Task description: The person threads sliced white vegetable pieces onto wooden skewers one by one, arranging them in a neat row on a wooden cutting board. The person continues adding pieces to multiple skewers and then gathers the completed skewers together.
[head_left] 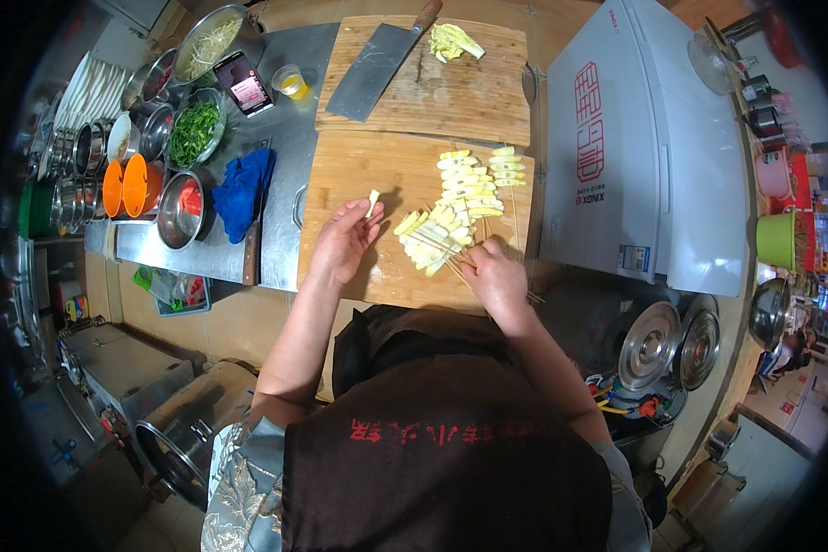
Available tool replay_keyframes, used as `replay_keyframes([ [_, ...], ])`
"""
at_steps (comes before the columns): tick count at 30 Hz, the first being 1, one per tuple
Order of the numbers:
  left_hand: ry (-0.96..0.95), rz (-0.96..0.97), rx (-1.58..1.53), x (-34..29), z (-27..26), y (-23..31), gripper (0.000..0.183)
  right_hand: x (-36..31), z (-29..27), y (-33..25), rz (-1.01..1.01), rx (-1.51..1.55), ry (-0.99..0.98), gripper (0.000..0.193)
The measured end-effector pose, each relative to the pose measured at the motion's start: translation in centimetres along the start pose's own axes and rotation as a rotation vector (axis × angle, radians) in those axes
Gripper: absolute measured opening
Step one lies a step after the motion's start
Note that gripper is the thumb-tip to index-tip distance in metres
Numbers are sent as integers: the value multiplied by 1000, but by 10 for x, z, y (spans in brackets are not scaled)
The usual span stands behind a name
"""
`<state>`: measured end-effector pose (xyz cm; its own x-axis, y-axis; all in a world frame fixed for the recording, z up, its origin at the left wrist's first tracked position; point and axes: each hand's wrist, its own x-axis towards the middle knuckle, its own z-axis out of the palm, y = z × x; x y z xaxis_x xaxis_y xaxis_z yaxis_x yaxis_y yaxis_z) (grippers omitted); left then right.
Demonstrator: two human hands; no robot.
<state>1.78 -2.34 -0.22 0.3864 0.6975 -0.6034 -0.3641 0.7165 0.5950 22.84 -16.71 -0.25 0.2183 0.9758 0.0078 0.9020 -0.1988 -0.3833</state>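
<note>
My left hand (345, 237) is raised over the left part of the near wooden cutting board (331, 290). Its thumb and fingers pinch a small pale yellow vegetable piece (373, 202). My right hand (497, 276), closed, grips the thin wooden skewers (457, 267) at the board's near right. Pale vegetable slices are threaded on them, in a fan-shaped cluster (430, 235). Beyond that hand lie more skewered slices (467, 184), pale with yellow-green edges, and a short row of slices (507, 167) on another skewer. My fingers hide the skewers' grip point in part.
A cleaver (373, 69) and a leafy cabbage piece (454, 41) lie on the far board (488, 101). Left, a steel counter (290, 156) bears a phone (243, 85), a blue cloth (242, 191), a bowl of greens (194, 127) and a knife (251, 258). A white freezer (616, 212) stands right.
</note>
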Motion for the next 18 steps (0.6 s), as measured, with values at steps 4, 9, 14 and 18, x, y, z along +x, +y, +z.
replay_keyframes([
  [4, 2, -6, -8, -1, 2, 1, 15, 2, 4, 1, 5, 56, 129, 9],
  [9, 1, 23, 11, -6, 8, 5, 16, 0, -14, 9, 143, 272, 257, 12],
  [14, -21, 42, 85, -8, 21, 3, 16, 0, -34, 11, 334, 683, 84, 8],
  [18, -77, 26, 109, -9, 33, 1, 17, -5, -51, -1, 406, 893, -34, 6],
])
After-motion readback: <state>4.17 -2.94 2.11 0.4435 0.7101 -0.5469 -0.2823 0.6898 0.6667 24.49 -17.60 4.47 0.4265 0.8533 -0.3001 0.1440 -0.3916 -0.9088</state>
